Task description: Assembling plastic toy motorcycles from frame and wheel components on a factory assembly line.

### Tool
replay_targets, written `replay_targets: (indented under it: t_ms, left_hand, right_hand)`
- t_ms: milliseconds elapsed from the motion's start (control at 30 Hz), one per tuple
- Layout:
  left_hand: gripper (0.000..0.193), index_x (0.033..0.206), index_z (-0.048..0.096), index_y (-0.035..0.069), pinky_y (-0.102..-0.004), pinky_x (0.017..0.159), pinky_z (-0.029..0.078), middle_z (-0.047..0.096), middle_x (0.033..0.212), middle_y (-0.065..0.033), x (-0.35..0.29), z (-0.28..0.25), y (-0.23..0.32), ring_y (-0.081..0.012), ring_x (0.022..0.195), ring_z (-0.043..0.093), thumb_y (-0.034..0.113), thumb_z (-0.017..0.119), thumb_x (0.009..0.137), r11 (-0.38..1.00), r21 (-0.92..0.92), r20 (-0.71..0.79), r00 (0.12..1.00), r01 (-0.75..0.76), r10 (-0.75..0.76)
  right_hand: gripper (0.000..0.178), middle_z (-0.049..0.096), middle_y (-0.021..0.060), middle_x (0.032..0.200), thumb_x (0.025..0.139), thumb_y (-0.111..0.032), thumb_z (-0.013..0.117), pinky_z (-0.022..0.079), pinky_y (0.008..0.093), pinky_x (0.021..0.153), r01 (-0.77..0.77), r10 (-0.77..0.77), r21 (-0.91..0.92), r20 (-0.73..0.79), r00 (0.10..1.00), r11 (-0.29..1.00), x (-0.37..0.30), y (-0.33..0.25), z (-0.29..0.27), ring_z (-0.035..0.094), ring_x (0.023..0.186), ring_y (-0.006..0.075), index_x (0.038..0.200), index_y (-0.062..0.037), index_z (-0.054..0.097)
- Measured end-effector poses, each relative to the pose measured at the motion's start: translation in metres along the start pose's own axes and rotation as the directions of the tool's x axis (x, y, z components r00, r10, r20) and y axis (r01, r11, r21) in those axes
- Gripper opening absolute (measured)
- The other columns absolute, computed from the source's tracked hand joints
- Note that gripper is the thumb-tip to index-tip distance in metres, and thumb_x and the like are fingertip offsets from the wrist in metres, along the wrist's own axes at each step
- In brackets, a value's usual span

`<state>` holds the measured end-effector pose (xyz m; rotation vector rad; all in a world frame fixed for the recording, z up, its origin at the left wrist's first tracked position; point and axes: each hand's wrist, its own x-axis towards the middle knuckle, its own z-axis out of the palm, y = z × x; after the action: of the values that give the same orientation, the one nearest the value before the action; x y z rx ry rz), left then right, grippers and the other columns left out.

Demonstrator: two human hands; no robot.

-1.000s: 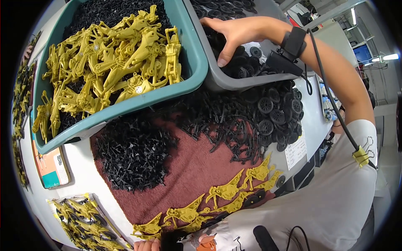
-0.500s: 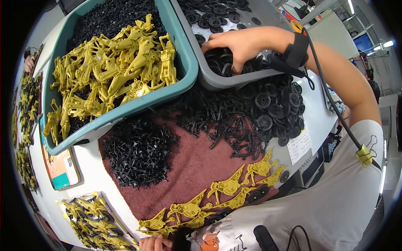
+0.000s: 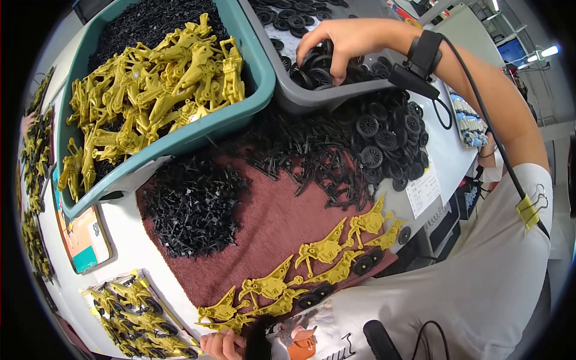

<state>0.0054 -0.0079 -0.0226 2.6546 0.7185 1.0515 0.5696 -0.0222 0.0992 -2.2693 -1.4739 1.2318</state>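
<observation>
In the grey bin [image 3: 300, 102], my right hand [image 3: 348, 45] is curled over a clump of black toy wheels [image 3: 318, 66], thumb toward the near wall and fingers around them. My left hand [image 3: 223, 345] is at the lower edge beside the front end of a row of yellow plastic motorbike bodies [image 3: 267, 285]. Its fingers are curled; whatever they hold is hidden. The bodies lie in two lines along the near edge of a maroon cloth [image 3: 264, 234], with a few black wheels [image 3: 363, 264] beside them.
A teal bin [image 3: 264, 90] holds yellow parts [image 3: 162, 90] and small black pieces. Heaps of black parts [image 3: 192, 207] and loose wheels [image 3: 384, 141] lie on and beside the cloth. Assembled yellow motorbikes [image 3: 135, 315] and a flat orange-and-teal box [image 3: 87, 240] lie to the left.
My right hand has closed further around the wheels, bunching them up under the palm. The whole view has shifted slightly; my left hand stays near the lower edge.
</observation>
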Motion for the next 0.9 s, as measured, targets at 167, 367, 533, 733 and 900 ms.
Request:
replay_targets:
  t_ms: [167, 367, 533, 733, 900]
  left_hand:
    - [0.018, 0.095, 0.059, 0.001, -0.0446, 0.077, 0.043, 0.054, 0.09, -0.0141, 0.001, -0.002, 0.004, -0.0297, 0.082, 0.052, 0.0, 0.056, 0.077, 1.0, -0.003, 0.04, 0.999, 0.019, -0.019]
    - [0.026, 0.1, 0.055, 0.0, -0.0468, 0.083, 0.04, 0.051, 0.095, -0.0148, -0.005, -0.008, 0.008, -0.0297, 0.088, 0.05, -0.007, 0.05, 0.075, 1.0, 0.008, 0.086, 0.996, 0.026, -0.026]
    - [0.014, 0.09, 0.058, -0.001, -0.0484, 0.08, 0.042, 0.054, 0.086, -0.0136, -0.009, -0.001, 0.0, -0.0298, 0.081, 0.051, 0.002, 0.053, 0.078, 0.999, -0.03, -0.038, 0.999, -0.014, 0.013]
    - [0.014, 0.092, 0.058, 0.001, -0.0488, 0.086, 0.041, 0.055, 0.089, -0.0123, -0.007, 0.001, 0.01, -0.03, 0.086, 0.051, -0.001, 0.054, 0.078, 1.0, -0.011, -0.06, 0.998, -0.001, 0.001]
    - [0.016, 0.092, 0.057, 0.001, -0.0476, 0.085, 0.041, 0.055, 0.09, -0.0111, -0.005, -0.001, 0.014, -0.0289, 0.086, 0.051, -0.003, 0.054, 0.078, 0.999, -0.024, -0.035, 0.999, 0.025, -0.026]
  right_hand:
    - [0.048, 0.065, 0.0076, 0.087, 0.066, -0.012, 0.079, 0.05, 0.03, 0.066, 0.06, -0.064, -0.031, -0.161, 0.985, 0.998, -0.046, -0.016, -0.02, 0.062, 0.078, 0.0181, 0.109, -0.0005, 0.063]
    - [0.047, 0.063, 0.0047, 0.081, 0.061, 0.003, 0.075, 0.042, 0.0204, 0.045, 0.056, 0.14, 0.326, -0.547, 0.825, 0.944, -0.129, -0.019, -0.013, 0.056, 0.057, 0.0089, 0.106, -0.0049, 0.065]
    - [0.047, 0.063, 0.0103, 0.093, 0.066, -0.01, 0.077, 0.051, 0.0279, 0.058, 0.273, 0.079, 0.669, -0.446, 0.892, 0.691, -0.203, -0.017, 0.022, 0.063, 0.072, 0.0172, 0.11, -0.0025, 0.062]
    - [0.05, 0.066, 0.0001, 0.106, 0.063, -0.001, 0.072, 0.043, 0.0169, 0.049, 0.355, 0.213, 0.444, -0.82, 0.532, 0.822, -0.228, 0.075, 0.131, 0.06, 0.073, 0.0049, 0.112, -0.0116, 0.065]
    - [0.04, 0.061, 0.0042, 0.115, 0.069, -0.01, 0.076, 0.049, 0.0253, 0.078, 0.275, 0.179, 0.319, -0.883, 0.434, 0.907, -0.208, 0.098, 0.178, 0.06, 0.096, 0.0154, 0.108, -0.0087, 0.065]
